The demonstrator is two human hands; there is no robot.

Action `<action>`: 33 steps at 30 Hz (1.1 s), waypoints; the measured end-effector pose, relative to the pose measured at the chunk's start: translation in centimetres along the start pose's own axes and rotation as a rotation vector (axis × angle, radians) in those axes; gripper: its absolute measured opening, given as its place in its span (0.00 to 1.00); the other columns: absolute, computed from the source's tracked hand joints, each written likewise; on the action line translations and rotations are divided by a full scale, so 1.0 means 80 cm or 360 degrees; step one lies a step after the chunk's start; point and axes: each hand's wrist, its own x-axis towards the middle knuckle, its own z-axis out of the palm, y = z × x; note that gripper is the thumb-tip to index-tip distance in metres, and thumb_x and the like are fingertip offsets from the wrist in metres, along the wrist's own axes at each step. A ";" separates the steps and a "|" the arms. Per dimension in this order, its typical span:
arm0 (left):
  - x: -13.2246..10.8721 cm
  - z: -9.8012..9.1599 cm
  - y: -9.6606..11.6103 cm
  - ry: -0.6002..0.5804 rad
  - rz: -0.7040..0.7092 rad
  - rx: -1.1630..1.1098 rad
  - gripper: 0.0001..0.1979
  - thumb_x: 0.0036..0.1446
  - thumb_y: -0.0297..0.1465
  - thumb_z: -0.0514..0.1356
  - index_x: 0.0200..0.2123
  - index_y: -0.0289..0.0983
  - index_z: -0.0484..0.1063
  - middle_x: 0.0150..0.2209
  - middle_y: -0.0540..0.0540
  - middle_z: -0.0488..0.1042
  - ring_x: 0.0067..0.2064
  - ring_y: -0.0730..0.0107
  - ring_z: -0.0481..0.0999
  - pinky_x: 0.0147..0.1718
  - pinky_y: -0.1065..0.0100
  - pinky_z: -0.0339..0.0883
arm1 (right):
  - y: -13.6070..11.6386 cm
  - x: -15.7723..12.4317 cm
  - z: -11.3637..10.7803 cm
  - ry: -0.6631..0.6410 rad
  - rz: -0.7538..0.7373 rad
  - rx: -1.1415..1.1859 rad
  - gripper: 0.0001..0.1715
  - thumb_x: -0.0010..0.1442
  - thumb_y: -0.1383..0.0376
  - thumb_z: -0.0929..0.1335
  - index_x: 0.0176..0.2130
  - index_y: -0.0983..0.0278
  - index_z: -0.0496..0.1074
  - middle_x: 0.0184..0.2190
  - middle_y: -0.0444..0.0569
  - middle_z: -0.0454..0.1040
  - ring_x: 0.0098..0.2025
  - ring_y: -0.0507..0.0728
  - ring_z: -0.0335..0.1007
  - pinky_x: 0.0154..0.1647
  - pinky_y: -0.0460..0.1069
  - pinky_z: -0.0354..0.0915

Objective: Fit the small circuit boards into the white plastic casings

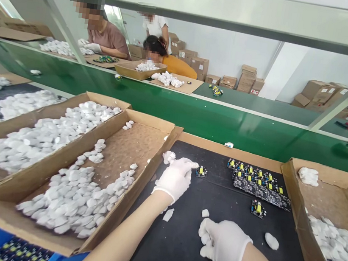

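Observation:
My left hand, in a white glove, reaches over the black mat with its index finger stretched out. The fingertip is at the left edge of a small circuit board with a yellow part; whether it touches cannot be made out. Beside the knuckles lies a white lump. My right hand, also gloved, is low over the mat with fingers curled closed. Anything in them blends with the white glove. Around the hands lie loose white pieces: one above the right hand, another to its right, and a flat one.
Rows of circuit boards sit at the mat's back right, with a single board in front. Cardboard trays of white pieces flank the mat, left and right. Behind runs a green conveyor; co-workers sit beyond it.

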 end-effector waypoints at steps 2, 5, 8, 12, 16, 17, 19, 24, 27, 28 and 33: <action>0.000 0.001 0.004 -0.0115 0.0040 0.0115 0.16 0.52 0.20 0.56 0.41 0.40 0.76 0.45 0.44 0.77 0.45 0.59 0.74 0.48 0.57 0.65 | -0.003 -0.002 0.000 0.0022 -0.0029 0.0011 0.09 0.47 0.73 0.68 0.30 0.61 0.65 0.20 0.37 0.62 0.22 0.49 0.54 0.27 0.46 0.49; 0.003 0.003 0.007 -0.0248 0.0118 0.0245 0.22 0.47 0.23 0.61 0.48 0.39 0.72 0.50 0.40 0.74 0.52 0.48 0.70 0.55 0.45 0.55 | -0.005 -0.004 0.001 0.0085 -0.0124 0.0154 0.10 0.48 0.72 0.67 0.26 0.61 0.61 0.18 0.36 0.58 0.20 0.49 0.51 0.26 0.47 0.48; 0.006 0.002 0.008 -0.0351 0.0183 0.0306 0.18 0.47 0.27 0.63 0.44 0.41 0.73 0.51 0.41 0.74 0.55 0.44 0.68 0.57 0.36 0.42 | -0.004 -0.001 0.003 0.0182 -0.0268 0.0479 0.10 0.49 0.72 0.66 0.27 0.61 0.59 0.20 0.36 0.58 0.22 0.48 0.53 0.27 0.45 0.52; 0.000 -0.003 0.016 -0.0491 0.0280 0.0302 0.10 0.48 0.34 0.64 0.37 0.43 0.75 0.53 0.43 0.73 0.59 0.46 0.64 0.59 0.38 0.38 | 0.001 0.006 -0.001 0.0490 -0.0351 0.0994 0.10 0.51 0.66 0.66 0.35 0.60 0.59 0.26 0.38 0.58 0.25 0.48 0.58 0.26 0.44 0.56; -0.006 -0.002 0.032 -0.0579 0.0279 0.0304 0.24 0.49 0.35 0.64 0.51 0.36 0.69 0.58 0.34 0.67 0.60 0.42 0.61 0.59 0.38 0.40 | 0.001 0.005 -0.015 0.0553 -0.0283 0.1402 0.20 0.57 0.54 0.65 0.44 0.63 0.59 0.24 0.41 0.68 0.25 0.51 0.63 0.29 0.48 0.61; -0.006 -0.001 0.034 -0.0602 0.0289 0.0298 0.26 0.50 0.34 0.63 0.53 0.34 0.68 0.59 0.33 0.66 0.61 0.42 0.61 0.59 0.38 0.41 | 0.001 0.004 -0.018 0.0544 -0.0249 0.1437 0.22 0.58 0.51 0.64 0.44 0.64 0.60 0.23 0.42 0.69 0.24 0.51 0.62 0.28 0.48 0.61; -0.006 0.001 0.037 -0.0654 0.0333 0.0270 0.25 0.52 0.31 0.62 0.54 0.36 0.66 0.59 0.35 0.66 0.60 0.45 0.62 0.59 0.39 0.43 | 0.001 0.002 -0.022 0.0578 -0.0225 0.1386 0.24 0.58 0.48 0.64 0.42 0.65 0.62 0.22 0.41 0.68 0.23 0.51 0.63 0.26 0.47 0.60; -0.010 0.000 0.039 -0.0720 0.0405 0.0180 0.12 0.51 0.28 0.63 0.41 0.38 0.72 0.48 0.42 0.75 0.54 0.52 0.69 0.56 0.48 0.55 | 0.011 0.006 -0.023 0.0847 -0.0235 0.1239 0.18 0.54 0.52 0.68 0.33 0.64 0.66 0.31 0.46 0.72 0.32 0.53 0.70 0.36 0.50 0.65; -0.018 -0.005 0.046 -0.0727 0.0385 0.0115 0.12 0.49 0.29 0.64 0.38 0.37 0.71 0.39 0.43 0.75 0.44 0.56 0.73 0.45 0.58 0.66 | 0.018 0.010 -0.021 0.0960 -0.0190 0.1186 0.18 0.52 0.52 0.68 0.31 0.64 0.66 0.31 0.48 0.72 0.32 0.54 0.69 0.37 0.51 0.66; -0.020 -0.006 0.049 -0.0726 0.0386 0.0092 0.14 0.48 0.29 0.64 0.41 0.37 0.71 0.38 0.43 0.75 0.44 0.57 0.73 0.44 0.59 0.67 | 0.020 0.011 -0.020 0.0997 -0.0191 0.1158 0.17 0.52 0.52 0.68 0.32 0.64 0.66 0.31 0.49 0.73 0.32 0.55 0.69 0.38 0.52 0.67; -0.027 -0.008 0.061 -0.0808 0.0445 0.0041 0.20 0.49 0.31 0.63 0.47 0.38 0.71 0.38 0.44 0.73 0.42 0.57 0.73 0.43 0.59 0.68 | 0.020 0.015 -0.013 0.1164 -0.0265 0.0955 0.12 0.53 0.56 0.67 0.32 0.63 0.69 0.34 0.50 0.75 0.34 0.56 0.71 0.40 0.53 0.68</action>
